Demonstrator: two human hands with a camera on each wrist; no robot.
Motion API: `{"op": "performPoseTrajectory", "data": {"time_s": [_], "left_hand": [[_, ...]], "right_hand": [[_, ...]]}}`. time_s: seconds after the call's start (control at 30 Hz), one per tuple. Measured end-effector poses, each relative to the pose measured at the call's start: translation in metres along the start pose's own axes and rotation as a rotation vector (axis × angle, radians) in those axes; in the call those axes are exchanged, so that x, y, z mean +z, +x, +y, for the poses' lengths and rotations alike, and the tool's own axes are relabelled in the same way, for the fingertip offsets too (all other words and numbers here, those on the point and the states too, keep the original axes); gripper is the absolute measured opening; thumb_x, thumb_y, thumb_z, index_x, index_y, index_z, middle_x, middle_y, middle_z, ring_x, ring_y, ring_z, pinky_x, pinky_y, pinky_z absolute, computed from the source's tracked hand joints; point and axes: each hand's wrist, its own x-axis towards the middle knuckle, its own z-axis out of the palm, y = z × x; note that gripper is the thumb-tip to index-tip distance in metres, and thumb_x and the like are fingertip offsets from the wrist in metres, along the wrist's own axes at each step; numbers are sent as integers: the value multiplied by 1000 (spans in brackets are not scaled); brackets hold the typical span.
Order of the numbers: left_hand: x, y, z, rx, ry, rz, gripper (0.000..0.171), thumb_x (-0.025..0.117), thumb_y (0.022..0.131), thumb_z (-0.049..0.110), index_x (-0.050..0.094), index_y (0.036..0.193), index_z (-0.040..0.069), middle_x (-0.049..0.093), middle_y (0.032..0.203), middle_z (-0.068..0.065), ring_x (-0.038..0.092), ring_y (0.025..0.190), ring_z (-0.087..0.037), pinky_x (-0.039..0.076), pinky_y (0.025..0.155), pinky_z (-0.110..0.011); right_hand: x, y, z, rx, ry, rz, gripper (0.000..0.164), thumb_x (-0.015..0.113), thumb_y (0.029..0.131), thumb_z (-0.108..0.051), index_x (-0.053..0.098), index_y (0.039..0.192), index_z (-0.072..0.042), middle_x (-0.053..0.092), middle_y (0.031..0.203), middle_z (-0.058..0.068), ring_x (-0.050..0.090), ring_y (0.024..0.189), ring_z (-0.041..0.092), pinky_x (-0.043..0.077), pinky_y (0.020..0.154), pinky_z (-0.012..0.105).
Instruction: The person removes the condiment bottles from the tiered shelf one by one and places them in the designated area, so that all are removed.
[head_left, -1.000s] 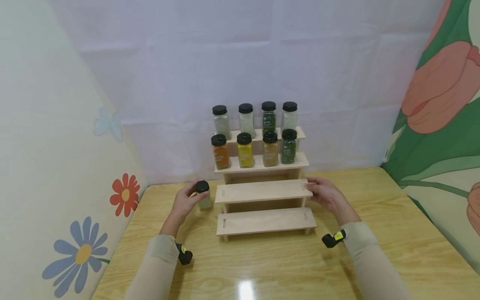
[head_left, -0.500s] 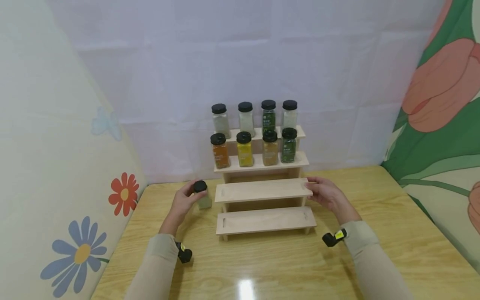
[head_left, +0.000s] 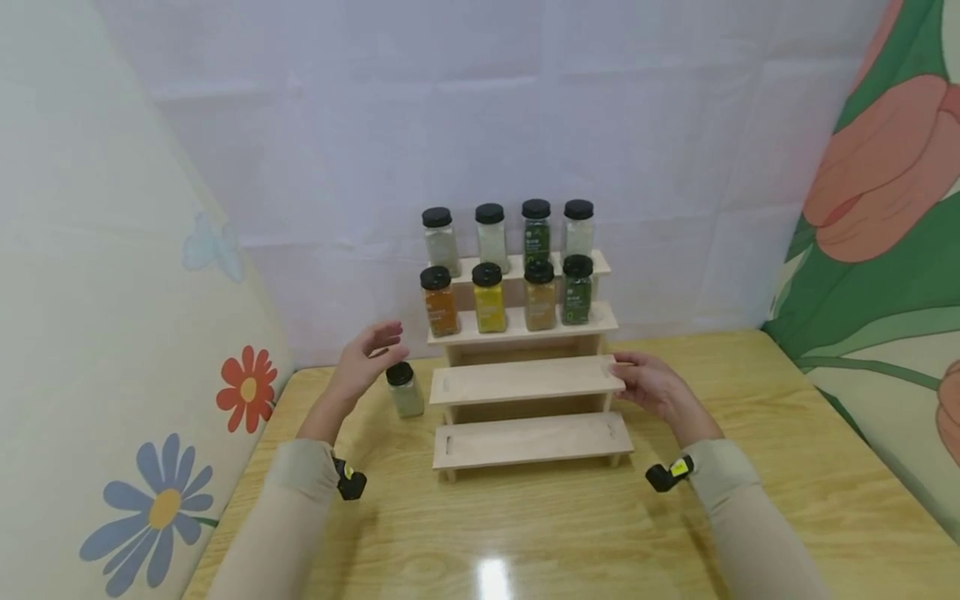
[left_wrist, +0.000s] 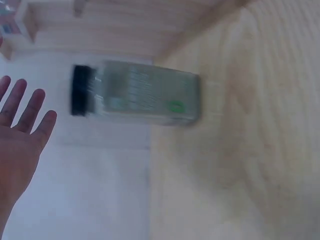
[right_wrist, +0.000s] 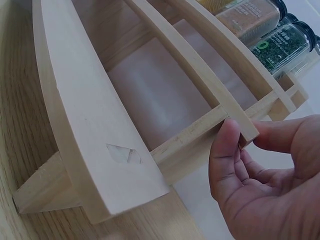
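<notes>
A four-step wooden spice rack (head_left: 525,382) stands on the table. Just left of it a spice jar (head_left: 406,392) with a black lid and pale contents stands upright on the tabletop. My left hand (head_left: 363,363) is raised above and left of that jar, fingers extended; the left wrist view shows the jar (left_wrist: 145,92) apart from the fingers. At the rack's right side my right hand (head_left: 654,388) pinches the end of the second step from the bottom between thumb and fingers, as the right wrist view shows close up.
Several black-lidded spice jars fill the two upper steps, among them an orange one (head_left: 441,307), a yellow one (head_left: 490,304) and a green one (head_left: 577,296). White cloth (head_left: 360,167) hangs behind. Painted floral panels (head_left: 885,167) flank the wooden table (head_left: 570,533).
My left hand has let go of the pale jar and risen up and left from it. The jar stays where it stood. My right hand keeps its pinch on the rack.
</notes>
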Motion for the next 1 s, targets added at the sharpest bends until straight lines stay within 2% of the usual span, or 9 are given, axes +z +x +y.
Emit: {"op": "performPoseTrajectory", "data": {"time_s": [0.17,0.3,0.43,0.6,1.0], "left_hand": [[-2,12,39,53,53,8,64,70,98,25,42,150,2,48,149,-23,47,136,-40,34,114,-56],[0,22,59,67,46,-7,70,71,97,28,38,153,4,45,152,-19,44,139,-38,33,115,-57],[2,30,68,61,61,-29,76,72,96,33,34,156,8,43,155,-15,43,140,-35,35,114,-55],[2,35,75,35,63,-38,79,73,94,38,34,157,11,44,153,-16,44,140,-37,40,110,-55],[8,43,89,62,1,-35,70,74,94,23,39,153,9,48,148,-19,47,135,-38,43,107,-56]], "right_hand": [[2,1,-1,5,-3,0,63,52,104,-5,18,156,9,65,95,-2,64,80,8,54,66,23],[2,1,-1,10,-1,1,63,52,104,-4,18,157,8,65,95,-3,64,80,8,54,67,23],[2,1,-1,17,8,7,63,51,104,-4,18,156,8,66,94,-3,64,79,8,54,66,23],[2,0,0,14,16,4,62,50,104,-3,18,156,9,66,92,-3,64,79,7,54,66,22],[1,1,0,11,29,-3,62,51,104,-3,19,156,9,67,92,-3,64,79,7,54,66,22]]}}
